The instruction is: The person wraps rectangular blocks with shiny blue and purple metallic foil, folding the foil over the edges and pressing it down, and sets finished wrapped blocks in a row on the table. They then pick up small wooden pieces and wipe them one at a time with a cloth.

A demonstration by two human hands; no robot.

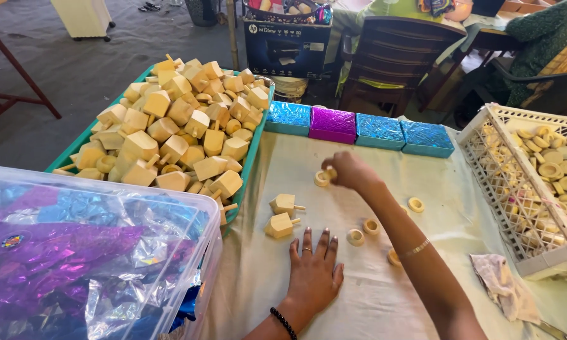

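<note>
Left hand: the left hand (313, 272) lay flat on the cloth (308, 164), palm down, fingers spread and pointing far, holding nothing; a ring sat on one finger and a dark bead bracelet (283, 322) circled the wrist.
Left arm: it came in from the near edge, short and almost straight up the scene.
Right hand: the right hand (349, 171) was closed in a pinch, fingertips turned left, gripping a small wooden ring (322, 178) just above the cloth.
Right arm: it reached from the near right corner diagonally far and left, wrist bent, a thin pale band across the forearm.
Ring held: it sat at the middle of the table, left of the knuckles, near the blue tray's right rim but apart from it.
Loose rings: four more rings (371, 226) lay on the cloth along the right arm, one to its right and the rest to its left or partly under it.
Wooden tops: two tops (281, 215) with short pegs lay between the left fingertips and the pinched ring, close together, pegs pointing right.
Tray: a blue-green tray (256, 148) at far left was heaped with many more tops.
Boxes: four foil-wrapped boxes (359, 129), blue, purple, blue, blue, stood in a row at the far table edge.
Crate: a white lattice crate (516, 182) at right held rings and discs.
Bin: a clear plastic bin (95, 252) at near left held purple and blue foil.
Rag: a crumpled rag (504, 286) lay near right, beside the crate.
</note>
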